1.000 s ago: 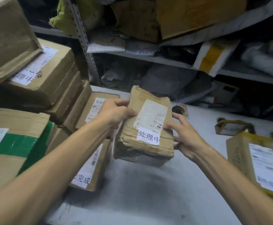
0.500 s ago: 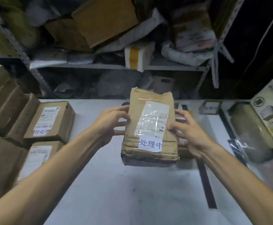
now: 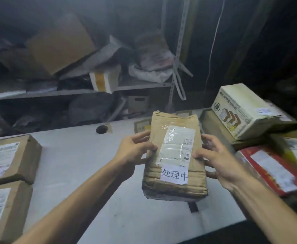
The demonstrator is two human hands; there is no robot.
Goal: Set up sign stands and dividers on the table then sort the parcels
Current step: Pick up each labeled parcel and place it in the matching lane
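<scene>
I hold a brown taped cardboard parcel (image 3: 175, 155) above the white table (image 3: 84, 155). It carries a shipping label and a white slip reading 处理中. My left hand (image 3: 135, 152) grips its left edge, thumb on top. My right hand (image 3: 213, 161) grips its right edge, fingers curled round the side. A dark divider strip (image 3: 193, 206) lies on the table, mostly hidden under the parcel. A small sign stand (image 3: 142, 126) sits on the table just behind the parcel, its text unreadable.
Two labelled brown parcels (image 3: 10, 159) (image 3: 1, 210) lie at the table's left edge. On the right are a white printed box (image 3: 241, 111) on a flat brown one, and a red parcel (image 3: 274, 169). A cluttered metal shelf (image 3: 91, 90) stands behind the table.
My view and both hands have swung right with the parcel, away from the left pile and over the divider toward the right-hand parcels. Both hands keep their hold.
</scene>
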